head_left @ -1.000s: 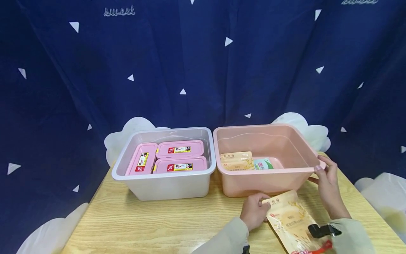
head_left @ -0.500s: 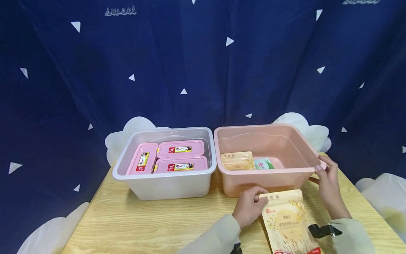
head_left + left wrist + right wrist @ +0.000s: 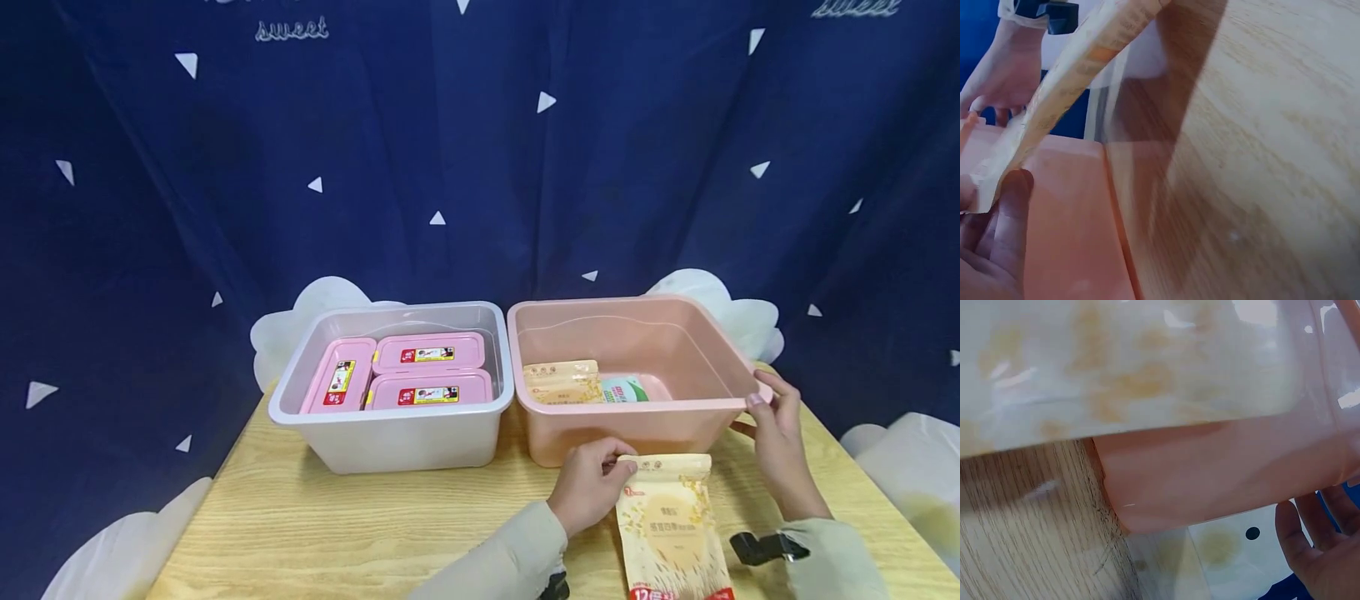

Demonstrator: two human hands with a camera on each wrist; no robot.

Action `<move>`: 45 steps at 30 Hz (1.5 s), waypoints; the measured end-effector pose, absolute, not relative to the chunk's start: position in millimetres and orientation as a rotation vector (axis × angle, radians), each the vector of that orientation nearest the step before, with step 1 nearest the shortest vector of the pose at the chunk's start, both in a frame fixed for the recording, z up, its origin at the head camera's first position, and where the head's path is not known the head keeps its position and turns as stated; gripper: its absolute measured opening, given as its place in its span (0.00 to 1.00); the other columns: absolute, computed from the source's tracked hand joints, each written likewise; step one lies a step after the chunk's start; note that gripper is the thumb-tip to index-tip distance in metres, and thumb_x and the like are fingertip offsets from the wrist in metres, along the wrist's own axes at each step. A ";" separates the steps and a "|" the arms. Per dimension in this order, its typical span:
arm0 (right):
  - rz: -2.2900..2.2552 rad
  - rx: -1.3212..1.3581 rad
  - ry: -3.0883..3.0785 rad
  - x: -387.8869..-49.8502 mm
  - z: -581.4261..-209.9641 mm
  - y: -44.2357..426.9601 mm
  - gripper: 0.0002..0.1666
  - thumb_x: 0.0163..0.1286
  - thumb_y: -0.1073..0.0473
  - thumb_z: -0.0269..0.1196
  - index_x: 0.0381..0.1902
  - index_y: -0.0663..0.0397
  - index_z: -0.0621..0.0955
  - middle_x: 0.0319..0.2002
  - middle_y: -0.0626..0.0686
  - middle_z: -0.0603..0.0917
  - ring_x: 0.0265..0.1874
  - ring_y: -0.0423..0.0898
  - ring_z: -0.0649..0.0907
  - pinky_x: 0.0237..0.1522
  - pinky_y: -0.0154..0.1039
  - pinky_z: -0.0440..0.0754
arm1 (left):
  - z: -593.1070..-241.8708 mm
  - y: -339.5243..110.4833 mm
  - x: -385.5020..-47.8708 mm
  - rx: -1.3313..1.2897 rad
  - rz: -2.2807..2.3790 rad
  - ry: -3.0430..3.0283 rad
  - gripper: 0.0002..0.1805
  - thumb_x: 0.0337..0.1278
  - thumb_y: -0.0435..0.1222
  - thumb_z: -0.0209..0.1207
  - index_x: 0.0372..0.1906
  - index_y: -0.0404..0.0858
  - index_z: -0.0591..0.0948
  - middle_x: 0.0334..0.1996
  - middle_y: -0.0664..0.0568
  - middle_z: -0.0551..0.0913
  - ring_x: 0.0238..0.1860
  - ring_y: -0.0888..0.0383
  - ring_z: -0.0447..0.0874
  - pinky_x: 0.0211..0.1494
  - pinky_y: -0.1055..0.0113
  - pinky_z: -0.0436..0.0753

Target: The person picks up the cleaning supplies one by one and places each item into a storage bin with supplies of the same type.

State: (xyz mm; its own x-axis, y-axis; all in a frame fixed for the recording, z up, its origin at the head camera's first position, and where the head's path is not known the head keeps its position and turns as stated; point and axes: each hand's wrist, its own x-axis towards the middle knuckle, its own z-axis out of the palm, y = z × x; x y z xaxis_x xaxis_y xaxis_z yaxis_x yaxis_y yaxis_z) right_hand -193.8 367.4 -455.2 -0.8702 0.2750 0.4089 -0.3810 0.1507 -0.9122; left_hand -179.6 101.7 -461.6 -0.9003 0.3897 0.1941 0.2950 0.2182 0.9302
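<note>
My left hand (image 3: 592,487) pinches the top left corner of a cream and yellow pouch (image 3: 675,529) with a red band at its bottom. In the left wrist view the pouch (image 3: 1079,75) is seen nearly edge-on, raised off the wooden table, with the thumb against it. My right hand (image 3: 780,442) grips the right front corner of the pink bin (image 3: 600,429), thumb on the rim and fingers underneath. In the right wrist view the pouch (image 3: 1122,369) hangs across in front of the bin wall (image 3: 1210,475). Inside the bin are a similar cream pouch (image 3: 561,382) and a white and green packet (image 3: 624,389).
A whitish bin (image 3: 397,442) stands left of the pink one and holds pink lidded boxes (image 3: 429,390) with labels. Both sit on a wooden table (image 3: 337,533). A dark blue curtain (image 3: 480,150) with white triangles hangs behind.
The pouch has swung from a slant to nearly upright and shifted slightly left with my left hand. My right hand stays on the pink bin's corner.
</note>
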 end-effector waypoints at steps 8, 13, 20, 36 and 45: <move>1.772 0.097 -1.939 -193.7 -455.8 367.9 0.23 0.80 0.61 0.44 0.69 0.43 0.60 0.57 0.37 0.67 0.47 0.28 0.77 0.37 0.21 0.79 | -457.0 100.6 -181.2 0.699 1.768 2.417 0.09 0.63 0.32 0.61 0.45 0.41 0.87 0.39 0.54 0.91 0.36 0.76 0.83 0.40 0.82 0.78; 1.732 0.083 -1.973 -192.9 -454.6 367.2 0.23 0.80 0.59 0.44 0.70 0.42 0.59 0.58 0.37 0.66 0.48 0.29 0.77 0.37 0.21 0.79 | -451.0 99.8 -180.6 0.678 1.807 2.381 0.10 0.63 0.32 0.61 0.47 0.40 0.86 0.40 0.53 0.91 0.36 0.75 0.84 0.38 0.81 0.79; 1.728 0.103 -1.968 -192.6 -455.0 367.9 0.23 0.80 0.59 0.45 0.70 0.42 0.60 0.58 0.37 0.66 0.47 0.29 0.77 0.37 0.21 0.79 | -440.7 98.4 -178.8 0.671 1.805 2.356 0.10 0.63 0.33 0.61 0.47 0.41 0.86 0.39 0.53 0.91 0.34 0.75 0.84 0.35 0.80 0.80; 1.788 0.125 -1.913 -194.0 -458.2 369.9 0.23 0.79 0.62 0.45 0.68 0.43 0.61 0.56 0.40 0.68 0.45 0.28 0.78 0.37 0.22 0.80 | -404.1 89.0 -179.8 0.988 1.624 2.463 0.10 0.64 0.32 0.60 0.48 0.40 0.86 0.21 0.54 0.83 0.15 0.77 0.61 0.19 0.81 0.65; 1.800 0.153 -1.893 -194.6 -458.3 369.9 0.23 0.79 0.62 0.44 0.69 0.44 0.61 0.56 0.40 0.67 0.46 0.28 0.78 0.37 0.22 0.80 | -368.2 69.3 -188.9 1.144 1.471 2.534 0.12 0.68 0.34 0.58 0.51 0.43 0.85 0.11 0.61 0.66 0.12 0.74 0.60 0.20 0.80 0.63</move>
